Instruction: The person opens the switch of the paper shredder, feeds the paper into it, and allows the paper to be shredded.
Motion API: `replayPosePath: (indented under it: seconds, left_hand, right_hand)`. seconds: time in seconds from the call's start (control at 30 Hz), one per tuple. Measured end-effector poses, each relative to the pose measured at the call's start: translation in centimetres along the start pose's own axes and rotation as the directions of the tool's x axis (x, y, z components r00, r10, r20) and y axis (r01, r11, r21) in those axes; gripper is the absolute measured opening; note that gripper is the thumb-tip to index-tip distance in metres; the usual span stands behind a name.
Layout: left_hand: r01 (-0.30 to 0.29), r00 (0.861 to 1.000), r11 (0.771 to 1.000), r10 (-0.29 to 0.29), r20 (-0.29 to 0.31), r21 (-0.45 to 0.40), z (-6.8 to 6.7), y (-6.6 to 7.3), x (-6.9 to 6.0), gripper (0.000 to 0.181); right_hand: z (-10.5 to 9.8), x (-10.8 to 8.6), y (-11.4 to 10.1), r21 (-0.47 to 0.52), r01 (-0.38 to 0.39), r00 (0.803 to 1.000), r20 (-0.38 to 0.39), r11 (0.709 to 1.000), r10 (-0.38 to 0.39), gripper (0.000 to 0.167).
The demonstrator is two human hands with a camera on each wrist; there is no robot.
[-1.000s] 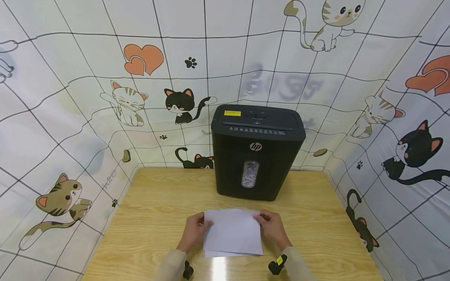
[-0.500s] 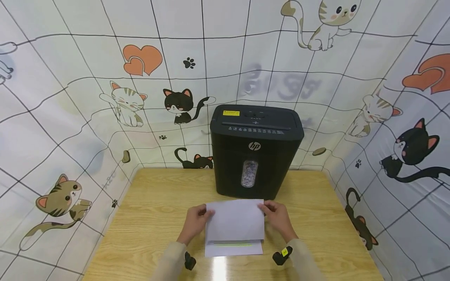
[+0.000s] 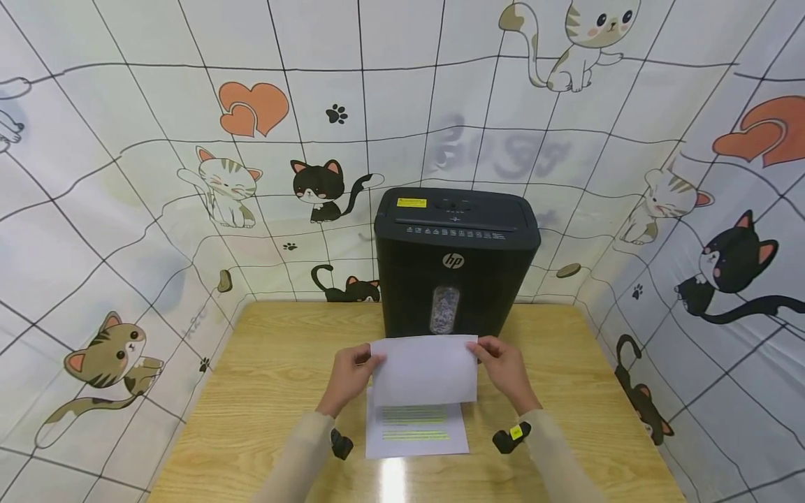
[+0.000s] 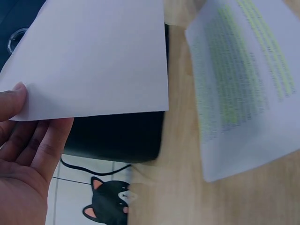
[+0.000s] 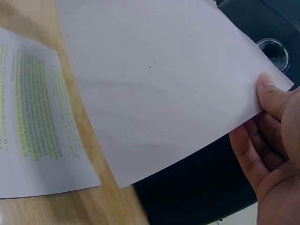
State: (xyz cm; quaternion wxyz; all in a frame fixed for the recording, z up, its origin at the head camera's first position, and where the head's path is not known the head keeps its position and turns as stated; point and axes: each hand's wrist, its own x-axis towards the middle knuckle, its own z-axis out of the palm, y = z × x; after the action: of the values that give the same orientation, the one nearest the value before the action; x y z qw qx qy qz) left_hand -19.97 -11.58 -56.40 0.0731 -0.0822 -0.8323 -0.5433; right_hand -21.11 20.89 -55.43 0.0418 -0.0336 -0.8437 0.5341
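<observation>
A blank white sheet (image 3: 424, 370) hangs between both hands in front of the black HP shredder (image 3: 409, 279). My left hand (image 3: 348, 377) pinches its upper left corner, thumb on the near face, as the left wrist view shows too. At the upper right corner my right hand (image 3: 506, 370) pinches it between thumb and fingers; the right wrist view shows the thumb (image 5: 271, 91) on the paper. Beneath lies a printed sheet (image 3: 416, 443) with yellow-highlighted lines, flat on the table, its upper part covered in the head view by the raised sheet.
The shredder stands at the table's back, its top slot (image 3: 455, 225) facing up and shreds showing in its window (image 3: 444, 309). Wooden tabletop (image 3: 270, 363) extends on both sides. Cat-patterned cloth (image 3: 327, 42) surrounds the table at the back and sides.
Both hands have lifted the blank sheet up and away from the body, toward the shredder. More of the highlighted page beneath has come into view.
</observation>
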Motion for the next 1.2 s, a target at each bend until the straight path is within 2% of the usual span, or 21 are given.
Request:
replayPosePath:
  seconds: [0.2,0.4,0.57,0.7,1.0,1.2]
  left_hand:
    - [-0.047,0.999,0.999,0.046,-0.017,-0.017,-0.5,1.2,1.0,0.029]
    - [-0.082,0.996,0.996,0.081,-0.028,-0.032,-0.7,2.3,1.9,0.019]
    - [-0.105,0.993,0.994,0.105,-0.046,-0.005,-0.9,3.0,2.7,0.025]
    - [-0.146,0.988,0.989,0.147,-0.056,0.014,-1.0,3.7,3.4,0.025]
    - [-0.126,0.991,0.992,0.125,-0.051,-0.012,-1.6,5.6,4.6,0.012]
    - [-0.212,0.975,0.977,0.211,-0.070,-0.009,-2.2,7.0,5.9,0.018]
  right_hand:
    - [-1.0,0.5,-1.4,0.007,0.050,0.999,-0.016,0.999,-0.050,0.021]
    - [-2.0,0.7,-2.6,-0.032,0.044,0.999,-0.027,0.999,-0.045,0.025]
    - [-2.6,1.1,-3.4,-0.036,0.046,0.998,-0.035,0.998,-0.047,0.027]
    - [-3.1,1.4,-4.2,-0.046,0.062,0.996,-0.056,0.997,-0.065,0.025]
    - [-4.4,1.8,-6.3,-0.056,0.109,0.990,-0.083,0.992,-0.113,0.028]
    - [-5.1,2.2,-7.7,-0.074,0.141,0.979,-0.138,0.987,-0.150,0.029]
